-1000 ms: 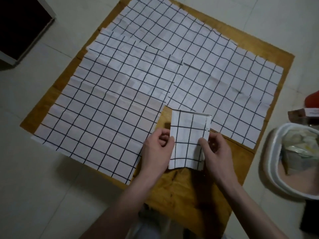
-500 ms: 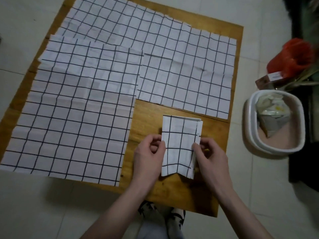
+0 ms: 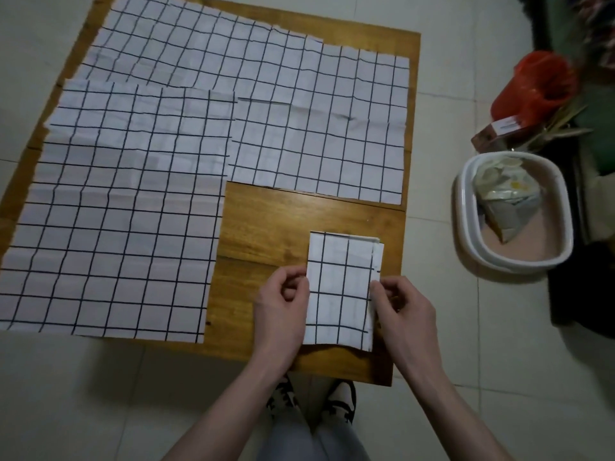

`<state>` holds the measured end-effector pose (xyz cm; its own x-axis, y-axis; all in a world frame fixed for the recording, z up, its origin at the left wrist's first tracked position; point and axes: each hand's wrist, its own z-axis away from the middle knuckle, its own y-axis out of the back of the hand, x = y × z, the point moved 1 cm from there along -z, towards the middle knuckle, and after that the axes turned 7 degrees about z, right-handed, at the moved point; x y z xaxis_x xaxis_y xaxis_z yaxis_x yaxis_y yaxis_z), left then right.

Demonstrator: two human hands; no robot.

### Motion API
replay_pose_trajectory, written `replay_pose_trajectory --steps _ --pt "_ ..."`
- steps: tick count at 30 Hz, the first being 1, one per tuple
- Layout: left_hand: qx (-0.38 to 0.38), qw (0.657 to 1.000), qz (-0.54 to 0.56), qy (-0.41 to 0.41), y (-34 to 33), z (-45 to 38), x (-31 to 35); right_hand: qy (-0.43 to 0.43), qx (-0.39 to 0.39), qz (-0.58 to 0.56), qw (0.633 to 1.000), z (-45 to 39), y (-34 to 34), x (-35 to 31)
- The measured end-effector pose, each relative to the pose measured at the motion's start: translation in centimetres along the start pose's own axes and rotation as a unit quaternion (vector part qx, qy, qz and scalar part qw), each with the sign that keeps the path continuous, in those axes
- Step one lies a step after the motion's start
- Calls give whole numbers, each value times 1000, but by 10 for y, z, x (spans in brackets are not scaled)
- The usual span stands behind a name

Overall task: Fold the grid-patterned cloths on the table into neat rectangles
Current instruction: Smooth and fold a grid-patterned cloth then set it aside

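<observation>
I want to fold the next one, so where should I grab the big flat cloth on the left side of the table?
Pinch the flat cloth's two near corners from the table's front edge, probably. It lies spread open, and that hem sits right at the edge, unobstructed.

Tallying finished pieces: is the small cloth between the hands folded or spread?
Folded: the small cloth is a compact rectangle, with stacked layer edges showing along its right side.
</observation>
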<state>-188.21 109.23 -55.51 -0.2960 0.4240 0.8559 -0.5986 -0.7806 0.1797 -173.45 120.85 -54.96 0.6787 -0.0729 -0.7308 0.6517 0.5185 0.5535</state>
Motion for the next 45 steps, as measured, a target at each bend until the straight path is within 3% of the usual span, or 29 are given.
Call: replay_pose_trajectory --steps 7,18,28,34,39,45 --pt "5 997 -72 -13 -16 8 -8 -20 21 20 999 6 8 20" --pt "28 981 -179 -72 -25 9 -14 37 50 85 994 0 12 28" --pt "-3 967 -224 -124 -13 17 -5 8 38 111 993 2 24 16" --pt "-28 942 -272 -194 24 50 38 97 -20 170 980 40 50 -31" --pt "5 911 -307 -276 65 97 94 218 -28 250 943 86 72 -86" --pt "59 877 -343 -332 120 144 163 312 -19 267 911 140 83 -160"
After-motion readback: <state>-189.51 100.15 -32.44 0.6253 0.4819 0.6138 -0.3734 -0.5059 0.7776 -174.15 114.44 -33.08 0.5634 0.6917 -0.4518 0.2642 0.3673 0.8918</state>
